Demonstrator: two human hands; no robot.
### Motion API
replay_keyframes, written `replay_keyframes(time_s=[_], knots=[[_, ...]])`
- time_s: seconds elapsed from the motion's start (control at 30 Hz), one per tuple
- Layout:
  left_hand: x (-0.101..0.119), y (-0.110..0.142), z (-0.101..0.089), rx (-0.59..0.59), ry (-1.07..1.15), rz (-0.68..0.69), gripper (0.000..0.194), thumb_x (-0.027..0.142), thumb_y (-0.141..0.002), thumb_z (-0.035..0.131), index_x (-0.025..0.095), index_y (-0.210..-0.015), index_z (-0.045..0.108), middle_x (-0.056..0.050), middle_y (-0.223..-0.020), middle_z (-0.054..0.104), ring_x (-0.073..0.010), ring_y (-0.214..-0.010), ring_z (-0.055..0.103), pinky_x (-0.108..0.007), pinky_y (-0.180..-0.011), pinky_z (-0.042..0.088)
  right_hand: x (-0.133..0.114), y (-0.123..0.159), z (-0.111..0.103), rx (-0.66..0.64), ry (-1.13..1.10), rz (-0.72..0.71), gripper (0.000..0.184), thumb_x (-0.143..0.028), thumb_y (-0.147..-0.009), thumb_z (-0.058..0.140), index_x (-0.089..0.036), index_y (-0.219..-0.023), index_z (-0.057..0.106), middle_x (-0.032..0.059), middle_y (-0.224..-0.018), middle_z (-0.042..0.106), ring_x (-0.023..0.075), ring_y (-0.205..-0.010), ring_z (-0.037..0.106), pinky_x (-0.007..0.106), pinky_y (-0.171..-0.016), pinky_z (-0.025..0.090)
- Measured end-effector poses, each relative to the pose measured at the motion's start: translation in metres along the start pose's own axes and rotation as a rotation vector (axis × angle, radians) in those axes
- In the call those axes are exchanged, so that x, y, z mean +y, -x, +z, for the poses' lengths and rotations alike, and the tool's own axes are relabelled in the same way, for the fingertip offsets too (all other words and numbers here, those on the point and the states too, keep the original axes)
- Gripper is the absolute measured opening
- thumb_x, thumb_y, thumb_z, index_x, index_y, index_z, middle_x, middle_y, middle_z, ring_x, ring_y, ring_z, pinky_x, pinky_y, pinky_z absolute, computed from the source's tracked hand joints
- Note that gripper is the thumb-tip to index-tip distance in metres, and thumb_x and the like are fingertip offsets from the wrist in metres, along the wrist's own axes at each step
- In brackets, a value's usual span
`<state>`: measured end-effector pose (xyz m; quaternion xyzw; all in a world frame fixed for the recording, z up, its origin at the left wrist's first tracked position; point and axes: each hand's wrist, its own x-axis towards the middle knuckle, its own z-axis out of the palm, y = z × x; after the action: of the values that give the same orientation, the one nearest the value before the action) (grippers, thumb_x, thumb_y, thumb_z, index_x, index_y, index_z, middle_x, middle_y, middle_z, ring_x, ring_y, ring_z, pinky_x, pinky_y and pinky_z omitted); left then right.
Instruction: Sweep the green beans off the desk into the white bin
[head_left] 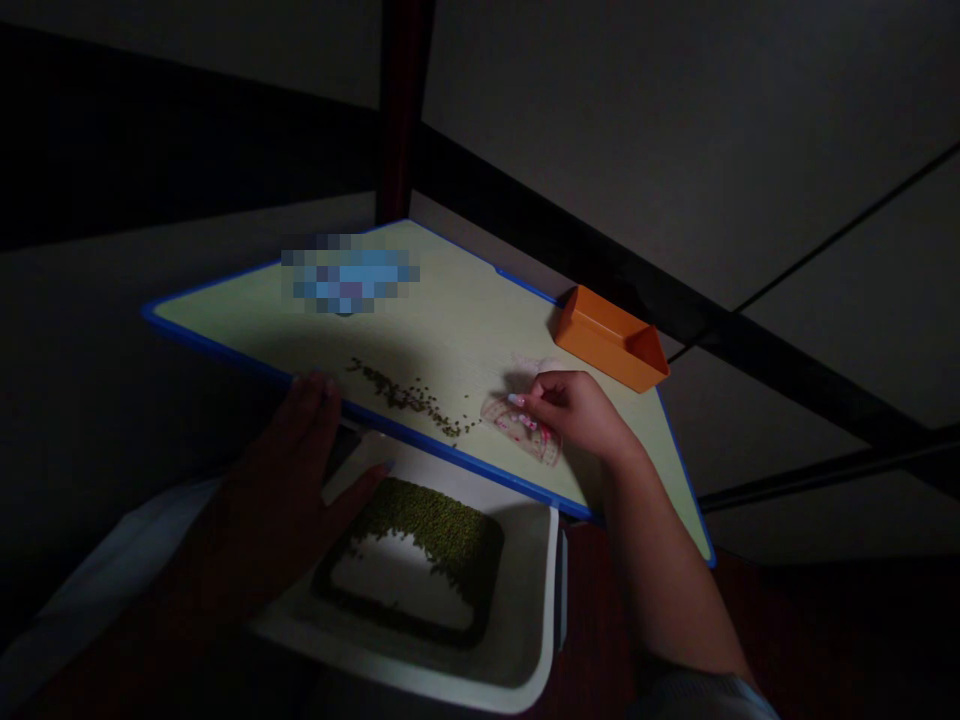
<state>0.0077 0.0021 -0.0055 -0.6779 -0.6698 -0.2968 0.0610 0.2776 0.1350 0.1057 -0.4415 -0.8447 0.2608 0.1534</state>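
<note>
My right hand [566, 405] pinches a clear protractor [551, 450] with pink and red markings, thumb and fingertips closed on it, low over the pale board [465, 310]. To its left lies a thin scattered trail of small greenish beans [409, 397], like mung beans. My left hand [311, 450] is in shadow, its fingertips at the board's near blue edge. Its thumb stands apart from the fingers, over the white basin [517, 560]. Many green beans [450, 525] cover part of the basin's floor, thickest on the far side.
An orange open-topped box [611, 340] sits at the board's far right edge. At the far left of the board lies a blurred-out blue item [352, 275]. A dark red post [401, 110] and pale wall panels [675, 120] stand behind the board. The light is dim.
</note>
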Motion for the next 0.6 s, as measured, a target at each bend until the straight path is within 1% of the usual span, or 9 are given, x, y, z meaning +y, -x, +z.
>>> replay_keyframes(time_s=[0.2, 0.47, 0.6], knots=[[0.0014, -0.0013, -0.001, -0.014, -0.002, 0.002, 0.088, 0.067, -0.081, 0.03, 0.007, -0.144, 0.016, -0.018, -0.154, 0.022, -0.0276, -0.145, 0.017, -0.046, -0.116, 0.024, -0.0005, -0.0001, 0.0021, -0.03, -0.013, -0.004, 0.035, -0.044, -0.084, 0.057, -0.016, -0.064, 0.054, -0.0019, -0.052, 0.05, 0.0068, -0.049, 0.041, 0.026, -0.05, 0.026], [0.0012, -0.0007, -0.0019, -0.006, 0.002, 0.005, 0.087, 0.066, -0.081, 0.03, 0.007, -0.144, 0.017, -0.018, -0.154, 0.024, -0.0283, -0.144, 0.018, -0.047, -0.115, 0.025, -0.0005, -0.0003, 0.004, -0.039, -0.012, -0.026, 0.035, -0.043, -0.085, 0.057, -0.016, -0.063, 0.053, -0.0027, -0.052, 0.049, 0.0067, -0.049, 0.039, 0.026, -0.05, 0.025], [0.0011, -0.0011, -0.0019, -0.015, 0.0, -0.016, 0.087, 0.066, -0.081, 0.03, 0.009, -0.145, 0.015, -0.018, -0.154, 0.023, -0.0284, -0.144, 0.017, -0.048, -0.115, 0.026, -0.0016, 0.0, 0.0045, -0.06, -0.029, -0.03, 0.032, -0.041, -0.084, 0.058, -0.016, -0.065, 0.054, -0.0029, -0.052, 0.05, 0.0066, -0.049, 0.04, 0.025, -0.05, 0.026]])
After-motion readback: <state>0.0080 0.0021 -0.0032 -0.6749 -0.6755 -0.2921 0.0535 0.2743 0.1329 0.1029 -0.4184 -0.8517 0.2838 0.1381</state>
